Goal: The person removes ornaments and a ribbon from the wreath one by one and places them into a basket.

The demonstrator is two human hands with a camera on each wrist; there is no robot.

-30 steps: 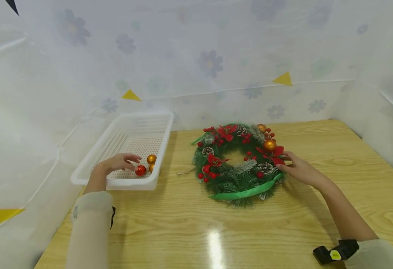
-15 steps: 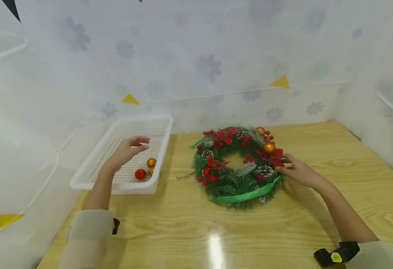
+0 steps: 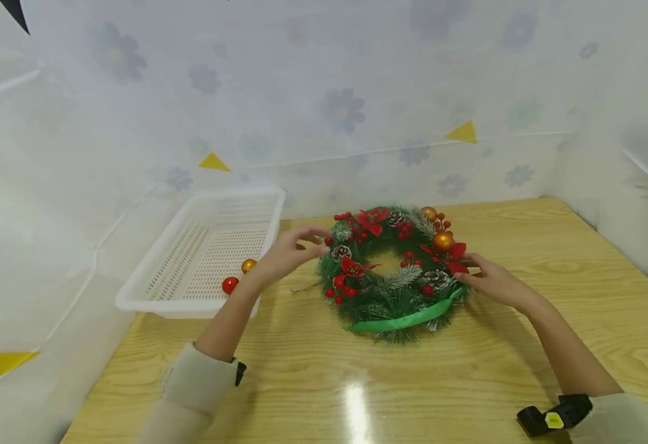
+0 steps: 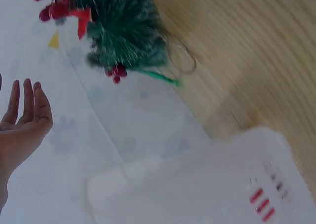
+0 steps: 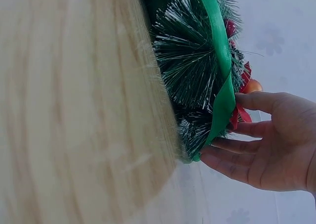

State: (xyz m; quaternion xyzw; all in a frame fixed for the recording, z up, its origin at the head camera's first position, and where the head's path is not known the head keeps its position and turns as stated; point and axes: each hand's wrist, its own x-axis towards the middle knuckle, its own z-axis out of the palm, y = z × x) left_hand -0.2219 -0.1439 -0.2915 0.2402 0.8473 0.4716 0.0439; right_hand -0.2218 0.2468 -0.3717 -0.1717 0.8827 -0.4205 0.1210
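Observation:
A green Christmas wreath [image 3: 394, 290] lies on the table, dressed with red poinsettias, pinecones, berries, a green ribbon [image 3: 407, 322] and two golden baubles [image 3: 442, 241]. My left hand [image 3: 293, 250] hovers at its left side, fingers loosely extended with nothing in them; the left wrist view also shows that hand [image 4: 24, 120] empty. My right hand [image 3: 492, 280] touches the wreath's right edge beside a red poinsettia [image 3: 454, 259]. In the right wrist view, the right hand's [image 5: 271, 140] thumb is by the red petals and its fairly straight fingers reach the ribboned rim.
A white perforated plastic basket [image 3: 154, 299] stands at the left, with a red bauble [image 3: 230, 285] and a golden bauble [image 3: 248, 266] inside. A thin cord loop [image 3: 304, 288] sticks out from the wreath's left. Flower-printed white sheeting [image 3: 346, 160] encloses the wooden table [image 3: 301, 382].
My left hand has risen out of the basket and moved right, across its rim to the wreath's left side. The right hand has stayed at the wreath's right edge.

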